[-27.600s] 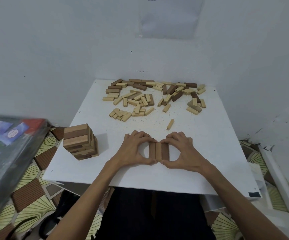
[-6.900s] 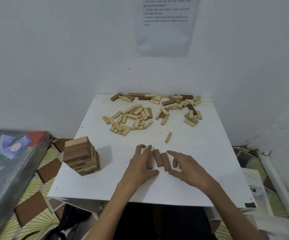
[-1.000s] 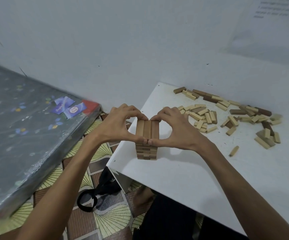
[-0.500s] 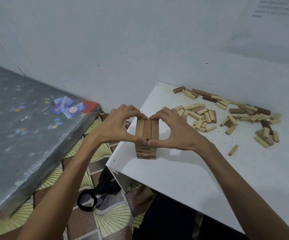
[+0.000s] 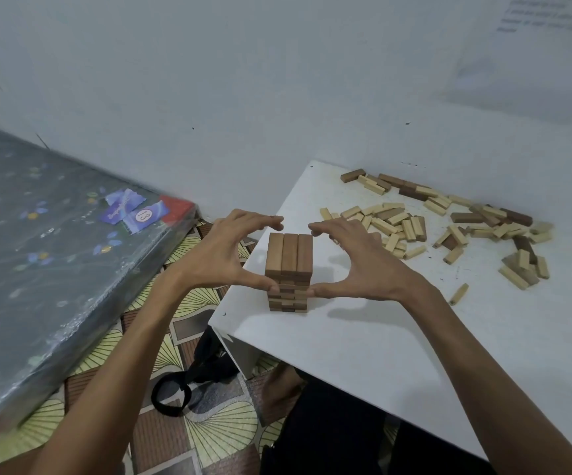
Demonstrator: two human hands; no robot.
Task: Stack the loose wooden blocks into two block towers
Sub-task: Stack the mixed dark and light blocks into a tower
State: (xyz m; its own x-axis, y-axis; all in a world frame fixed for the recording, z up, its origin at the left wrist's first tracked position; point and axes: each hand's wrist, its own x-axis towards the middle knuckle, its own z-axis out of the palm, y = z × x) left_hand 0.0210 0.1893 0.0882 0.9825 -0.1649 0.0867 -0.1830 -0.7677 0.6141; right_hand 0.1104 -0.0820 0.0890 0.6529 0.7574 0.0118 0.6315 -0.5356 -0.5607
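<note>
One tower (image 5: 288, 269) up near desk (image 5: 380, 354) left corner. Your left hand (image 5: 224, 255) and right hand (image 5: 356, 262) spread wide around top, holding nothing. Second tower not started, big loose pile (image 5: 449, 221) left, lots to go.

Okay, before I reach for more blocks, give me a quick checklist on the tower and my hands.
1. Top layer of the tower seated: three blocks side by side, flush. Ok.
2. Tower upright: sides look straight, no visible lean. Ok.
3. Left hand clear: fingers open and off the top layer, but the thumb tip is at the tower's front face; contact cannot be judged. Cannot tell.
4. Right hand clear: same, open, thumb tip at the front face. Cannot tell.
5. Tower's margin on the table: it stands near the left edge. Not ok if bumped.
6. Supply: loose blocks remain at the far side. Ok.
</note>
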